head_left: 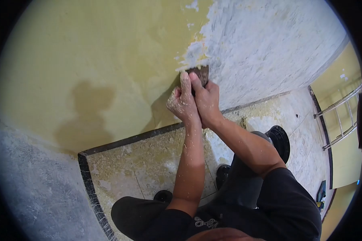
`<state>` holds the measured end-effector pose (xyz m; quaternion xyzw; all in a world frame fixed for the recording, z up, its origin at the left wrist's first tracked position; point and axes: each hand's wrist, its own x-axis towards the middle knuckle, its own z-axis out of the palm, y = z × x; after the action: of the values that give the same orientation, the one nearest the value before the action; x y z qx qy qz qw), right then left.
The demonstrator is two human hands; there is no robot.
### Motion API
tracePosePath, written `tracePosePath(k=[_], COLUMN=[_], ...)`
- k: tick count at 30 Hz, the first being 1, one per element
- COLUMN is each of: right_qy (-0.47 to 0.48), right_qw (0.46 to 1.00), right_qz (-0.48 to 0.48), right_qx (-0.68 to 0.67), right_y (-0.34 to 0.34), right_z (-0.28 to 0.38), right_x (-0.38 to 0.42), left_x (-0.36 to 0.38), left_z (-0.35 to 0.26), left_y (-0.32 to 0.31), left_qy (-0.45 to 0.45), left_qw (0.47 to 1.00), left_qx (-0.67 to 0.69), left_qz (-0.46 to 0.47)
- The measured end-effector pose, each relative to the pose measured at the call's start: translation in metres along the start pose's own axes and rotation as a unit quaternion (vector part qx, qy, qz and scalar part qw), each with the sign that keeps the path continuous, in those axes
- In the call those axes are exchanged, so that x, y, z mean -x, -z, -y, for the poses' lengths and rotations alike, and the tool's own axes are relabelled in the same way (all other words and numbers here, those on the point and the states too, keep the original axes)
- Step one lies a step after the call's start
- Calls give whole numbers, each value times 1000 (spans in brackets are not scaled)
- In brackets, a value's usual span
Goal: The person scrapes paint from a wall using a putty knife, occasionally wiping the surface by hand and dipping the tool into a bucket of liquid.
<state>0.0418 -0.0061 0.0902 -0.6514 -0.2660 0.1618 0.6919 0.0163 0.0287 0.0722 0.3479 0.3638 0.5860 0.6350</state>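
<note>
Filling most of the head view, a wall [80, 52] stands painted yellow on its left part, with a darker damp-looking patch [86, 116] low down, and is scraped to a rough grey-white surface [269, 44] on its right part. The line between paint and bare surface runs down from the top middle to where the hands work, with loose pale flakes clinging along it. Below the wall, a dark skirting band [128, 140] meets a tiled floor [136, 168] dusted with pale yellow scrapings. A metal ladder [342, 116] leans at the far right, well apart from the work.

The person crouches close to the wall in dark clothes, knees bent, with dark shoes [279, 140] on the floor and both forearms reaching up and forward, speckled with paint dust.

Both hands are closed together on a small scraper [201, 74]. The left hand [182, 102] wraps over the tool from the left, its fingers stretched up along the back of the blade. The right hand [207, 100] clasps beside it, touching the left, with its fingers curled over the handle, which is hidden beneath them. The scraper's dark blade shows just above the fingertips, pressed flat against the wall right at the edge where the yellow paint ends and the bare grey surface begins, roughly in the middle of the view.
</note>
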Motion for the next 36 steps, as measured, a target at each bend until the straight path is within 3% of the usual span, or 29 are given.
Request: tracePosePath(k=[5,7,9,12,17,20,23,31,32,35,36], right_qy=[-19,-7,1,-53,-37,-33,-96,-77,-83,-92,-97], right_qw=[999,999,1000,998,998,999,993,995,990,989,989], right_qz=[-25,-16,-12,-20,0,-2,-17,-27,-37,-31,-24], right_qx=[-41,-30,-3,-2,-44,-10,-59,-57,-111,-110,-114], right_y=[-11,-10,-3,1,-2,-1,-2,-4,-7,-8,-8], right_z=[21,26,19,8,27,26,35,14,15,24,24], right_x=[1,3,2,5,9,10,12,6,6,7,8], left_x=[-2,-3,5,11,5,12,9,4,4,1,1], left_z=[-20,-19,-19,-12,-17,-25,-25,-29,-29,-32,-29], left_y=[-2,-1,-2,4,0,0,1,11,9,8,9], left_qy=[-16,52,27,6,15,-33,-30,-41,-29,-42,-23], left_qw=[998,997,997,997,999,996,993,970,976,974,985], left_qx=[-54,43,59,-69,-23,-75,-108,-236,-209,-218,-163], left_qz=[20,38,35,18,28,32,36,51,51,47,52])
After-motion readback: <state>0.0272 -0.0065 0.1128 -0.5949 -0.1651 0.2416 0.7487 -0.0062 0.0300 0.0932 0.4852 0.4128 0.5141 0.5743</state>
